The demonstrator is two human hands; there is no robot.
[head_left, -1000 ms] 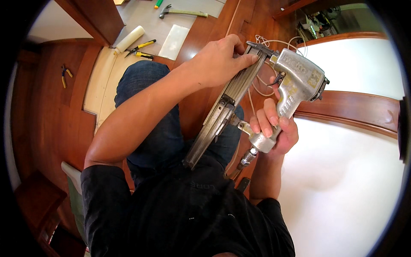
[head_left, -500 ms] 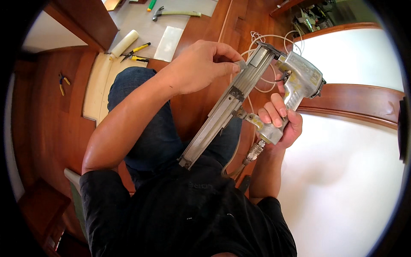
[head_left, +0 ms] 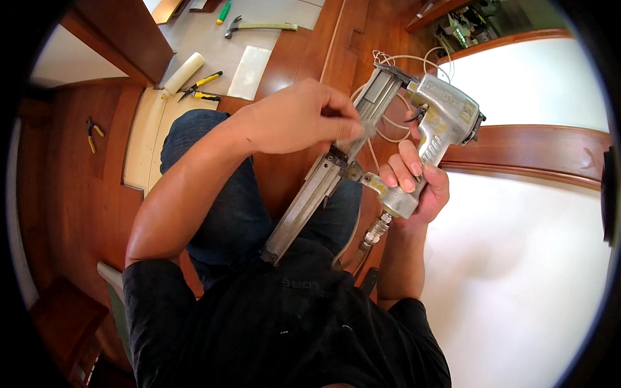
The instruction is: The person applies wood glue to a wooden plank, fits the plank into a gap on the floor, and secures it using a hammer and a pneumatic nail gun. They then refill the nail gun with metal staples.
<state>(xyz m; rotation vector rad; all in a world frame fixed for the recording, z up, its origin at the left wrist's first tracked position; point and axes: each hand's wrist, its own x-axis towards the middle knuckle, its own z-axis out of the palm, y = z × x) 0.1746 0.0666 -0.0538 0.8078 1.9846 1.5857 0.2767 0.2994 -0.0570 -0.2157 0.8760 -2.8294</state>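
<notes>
Head view: my right hand is gripping the handle of the nail gun; leftward, my left hand is pinching a blurred grey piece.

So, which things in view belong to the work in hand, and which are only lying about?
In use:
- silver nail gun in right hand, left hand at its magazine
- its hose coupling

Lying about, seemingly:
- hammer
- leftmost pliers
- pale roll, pliers beside it
- white slab
</notes>
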